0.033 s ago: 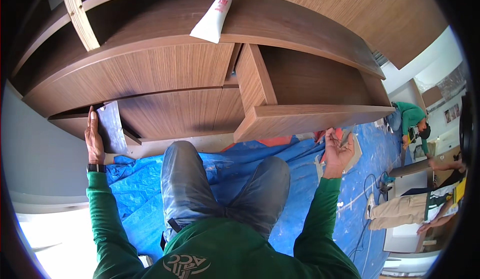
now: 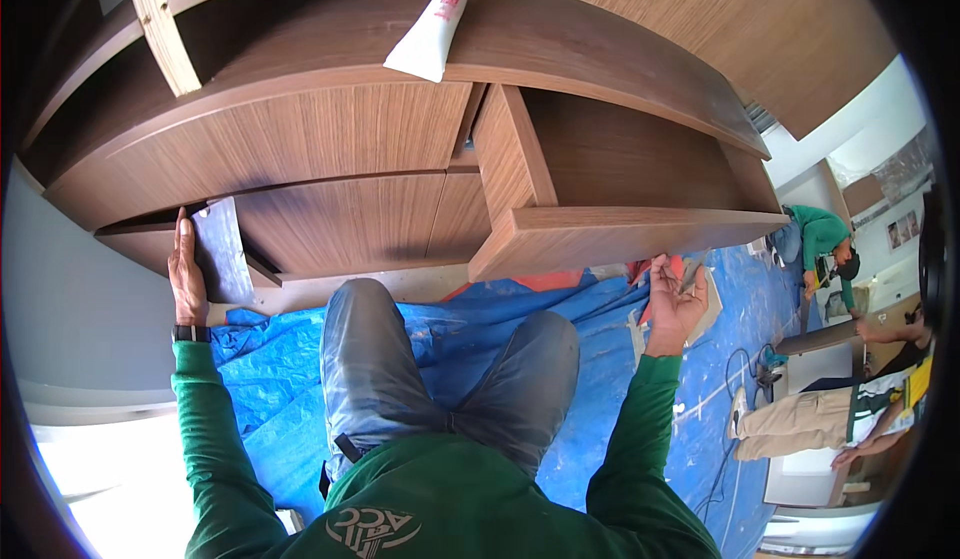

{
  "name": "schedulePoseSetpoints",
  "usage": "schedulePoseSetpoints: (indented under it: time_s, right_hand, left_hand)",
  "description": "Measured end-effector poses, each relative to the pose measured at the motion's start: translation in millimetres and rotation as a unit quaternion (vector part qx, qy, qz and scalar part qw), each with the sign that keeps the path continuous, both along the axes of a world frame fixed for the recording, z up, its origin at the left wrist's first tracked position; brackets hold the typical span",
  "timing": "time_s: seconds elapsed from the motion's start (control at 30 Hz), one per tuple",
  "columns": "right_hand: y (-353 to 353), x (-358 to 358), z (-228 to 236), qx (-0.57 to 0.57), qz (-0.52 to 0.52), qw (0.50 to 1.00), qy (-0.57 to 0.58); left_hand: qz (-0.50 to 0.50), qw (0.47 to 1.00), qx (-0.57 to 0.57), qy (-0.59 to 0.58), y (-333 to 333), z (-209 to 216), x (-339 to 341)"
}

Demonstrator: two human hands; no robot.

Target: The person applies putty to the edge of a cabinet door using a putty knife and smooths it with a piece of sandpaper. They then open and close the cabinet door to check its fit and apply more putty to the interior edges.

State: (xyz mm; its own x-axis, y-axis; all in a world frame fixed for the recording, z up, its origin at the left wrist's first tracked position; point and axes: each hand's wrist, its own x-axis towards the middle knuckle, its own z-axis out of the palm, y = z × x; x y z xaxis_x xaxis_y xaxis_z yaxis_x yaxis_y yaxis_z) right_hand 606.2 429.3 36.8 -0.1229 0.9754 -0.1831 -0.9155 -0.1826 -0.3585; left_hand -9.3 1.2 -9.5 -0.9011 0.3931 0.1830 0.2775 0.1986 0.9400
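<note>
A brown wooden shelf (image 2: 600, 44) curves across the far side of the scene. On it lies a white tube (image 2: 430, 39), its flat end toward the near edge. Below, a blue sheet (image 2: 270, 389) covers the floor, wrinkled at left and marked with pale smudges at right. A pale flat piece (image 2: 712, 309) lies on it at right.

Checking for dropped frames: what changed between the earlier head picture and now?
Nothing visibly moved, gripped or released, beyond a slight shift of the view. Same as before: left hand by the grey plate, right hand at the lower edge of the open drawer, white tube lying on the wooden ledge.
</note>
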Motion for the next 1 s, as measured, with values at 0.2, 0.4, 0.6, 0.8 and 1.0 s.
schedulePoseSetpoints:
  time_s: [0.2, 0.4, 0.6, 0.8, 1.0]
  right_hand:
    - [-9.6, -3.0, 10.3, -0.01, 0.005, 0.999, -0.035]
    - [-23.9, -18.1, 28.4, -0.034, 0.026, 0.997, -0.06]
    - [-58.3, -7.6, 20.2, -0.003, 0.005, 0.99, -0.139]
    - [-115.3, -13.0, 6.9, 0.089, 0.086, 0.972, -0.199]
    - [-186.0, -72.1, 8.7, 0.218, 0.108, 0.877, -0.415]
  left_hand:
    - [0.001, 0.997, 0.072, -0.012, 1.4, 1.9, 24.7]
    - [0.032, 0.946, 0.255, -0.198, 7.5, -14.4, 101.9]
    - [-0.063, 0.844, 0.316, -0.429, 15.1, -46.7, 174.6]
    - [-0.046, 0.722, 0.349, -0.596, 24.1, -48.4, 219.2]
    - [-0.119, 0.686, 0.323, -0.641, 39.0, -26.9, 231.9]
